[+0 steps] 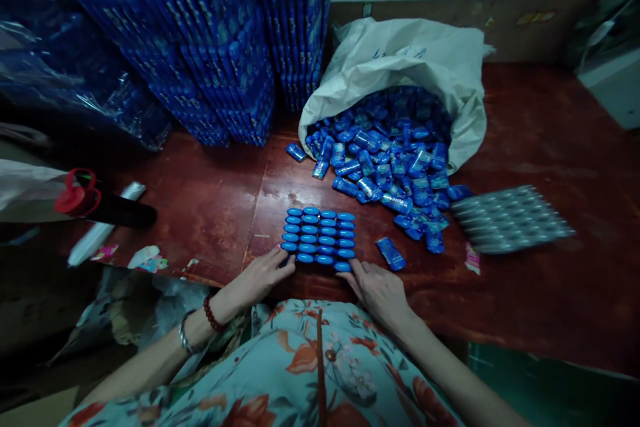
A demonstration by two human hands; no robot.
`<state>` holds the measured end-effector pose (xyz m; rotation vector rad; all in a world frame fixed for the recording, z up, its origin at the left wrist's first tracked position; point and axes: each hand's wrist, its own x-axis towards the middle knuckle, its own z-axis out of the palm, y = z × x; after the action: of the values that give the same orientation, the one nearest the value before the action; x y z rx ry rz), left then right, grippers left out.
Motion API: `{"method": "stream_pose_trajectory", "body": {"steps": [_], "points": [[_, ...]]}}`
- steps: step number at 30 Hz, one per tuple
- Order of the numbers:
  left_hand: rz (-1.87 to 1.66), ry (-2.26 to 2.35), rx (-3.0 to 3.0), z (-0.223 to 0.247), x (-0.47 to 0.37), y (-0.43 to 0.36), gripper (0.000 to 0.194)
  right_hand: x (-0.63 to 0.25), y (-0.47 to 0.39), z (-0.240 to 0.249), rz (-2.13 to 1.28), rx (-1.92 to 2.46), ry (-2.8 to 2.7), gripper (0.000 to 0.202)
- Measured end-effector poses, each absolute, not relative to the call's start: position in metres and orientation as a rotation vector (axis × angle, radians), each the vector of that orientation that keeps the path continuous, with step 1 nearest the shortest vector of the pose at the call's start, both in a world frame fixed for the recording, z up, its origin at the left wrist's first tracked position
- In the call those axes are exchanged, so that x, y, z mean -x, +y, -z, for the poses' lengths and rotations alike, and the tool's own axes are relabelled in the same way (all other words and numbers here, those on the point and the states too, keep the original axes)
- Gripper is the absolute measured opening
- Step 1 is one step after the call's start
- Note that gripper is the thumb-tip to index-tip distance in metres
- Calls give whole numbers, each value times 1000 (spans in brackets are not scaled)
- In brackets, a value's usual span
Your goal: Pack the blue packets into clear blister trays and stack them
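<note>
A block of small blue packets [319, 239] stands in rows on the table in front of me, glossy oval ends facing up. At its near left corner, the fingertips of my left hand [265, 273] are closed against an end packet [289, 247], partly hiding it. My right hand [379, 285] pinches a blue packet [343, 267] at the near right corner, a little out of line with its row. One loose blue packet [391, 254] lies flat just beyond my right hand. What is printed on the packets is too small to read.
A white woven sack [400, 53] lies open behind, spilling many blue packets [383, 170]. To its left rise tall stacks of blue packets [220, 53]. A clear ridged plastic tray [513, 219] lies right; a black bottle with red lid [105, 203] lies left on the red-brown table [210, 193].
</note>
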<state>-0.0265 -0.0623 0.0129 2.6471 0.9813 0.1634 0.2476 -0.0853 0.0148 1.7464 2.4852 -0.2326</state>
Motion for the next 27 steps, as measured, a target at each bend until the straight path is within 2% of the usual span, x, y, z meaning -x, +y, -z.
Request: {"method": "stream_pose_trajectory", "body": {"steps": [6,11,15,19,22,24,27], "points": [[-145,894,-2715,-8,29,-50,43,-249,-79,-19,285,-1789,2543,43],[-586,1143,-2754,10,29,-69,45,-261,-87,-18,305,-2043,2517,50],[-955,1615,-2278,7,9,-63,54,-258,-84,-17,395,-2440,2613,49],[-892,1729,-1851,10,-26,-33,59,-233,-60,2,407,-2390,2810,62],[-807,1629,-1646,27,-44,-12,60,-224,-35,32,394,-2223,2940,61],[-847,1613,-1463,39,-47,-2,60,-229,-20,47,539,-2229,3015,61],[-849,1609,-1314,44,-42,2,48,-245,-11,52,1121,-2333,3021,55]]}}
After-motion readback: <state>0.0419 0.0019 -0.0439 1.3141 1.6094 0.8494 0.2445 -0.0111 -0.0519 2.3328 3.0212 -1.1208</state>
